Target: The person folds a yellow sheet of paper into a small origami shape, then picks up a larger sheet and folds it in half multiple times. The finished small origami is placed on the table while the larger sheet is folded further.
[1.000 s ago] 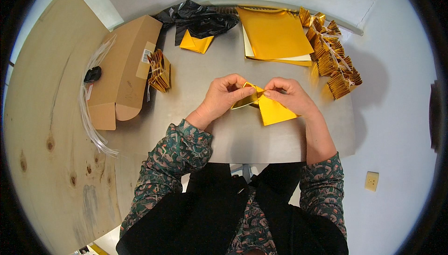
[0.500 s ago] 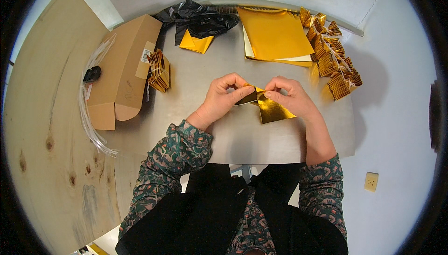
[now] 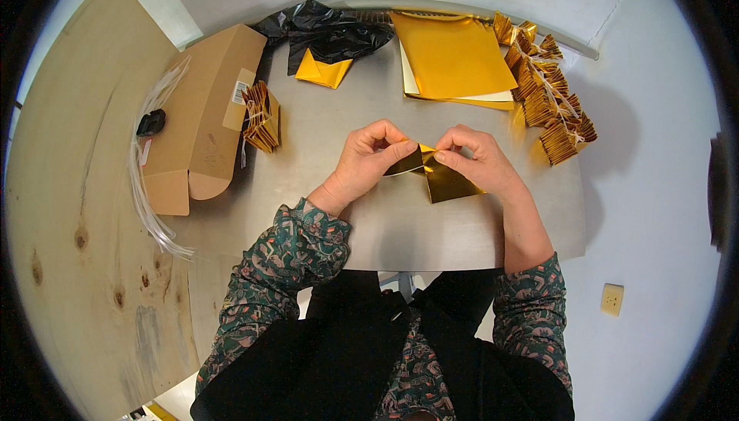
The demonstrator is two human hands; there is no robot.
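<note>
Both hands pinch one partly folded sheet of shiny gold paper (image 3: 450, 181) above the middle of the metal table (image 3: 323, 182). My left hand (image 3: 364, 158) is closed on its left part, thumb against forefinger. On the other side, my right hand (image 3: 481, 158) is closed on the upper edge near the fold, thumb on top. A pale edge shows under the darker left part. The larger gold panel hangs down to the right, below my right thumb. My fingers hide some of the folds.
Gold sheets (image 3: 462, 55) lie stacked at the back, beside tied bundles of folded gold paper (image 3: 550, 98). Left of them are a black plastic bag (image 3: 331, 32), a folded gold piece (image 3: 323, 72), another bundle (image 3: 262, 117), a cardboard box (image 3: 204, 105) and clear strips (image 3: 138, 182).
My hands stay almost in place on the gold paper. Its right panel has tilted slightly and looks darker, with less glare.
</note>
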